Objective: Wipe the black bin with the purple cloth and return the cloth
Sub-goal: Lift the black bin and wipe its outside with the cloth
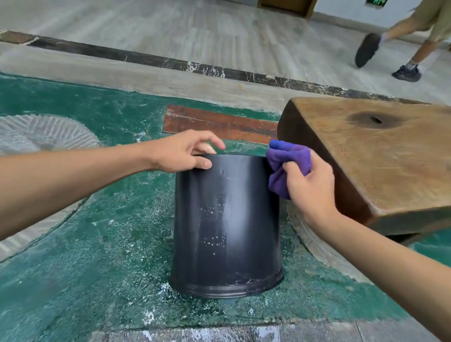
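- Here, mid-frame, the left hand [187,152] grips the upturned black bin [226,224] by its top edge.
- The right hand [304,185] clutches the purple cloth [286,161] against the bin's upper right side.
- A hard push could tip the bin.

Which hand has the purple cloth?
The right hand grips the purple cloth; the left hand only holds the black bin.

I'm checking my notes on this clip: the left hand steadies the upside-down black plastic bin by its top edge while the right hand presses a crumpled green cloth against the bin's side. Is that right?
One detail is wrong: the crumpled cloth is purple, not green. The head view shows the right hand gripping it against the side of the upside-down black plastic bin, while the left hand steadies the bin's top edge.
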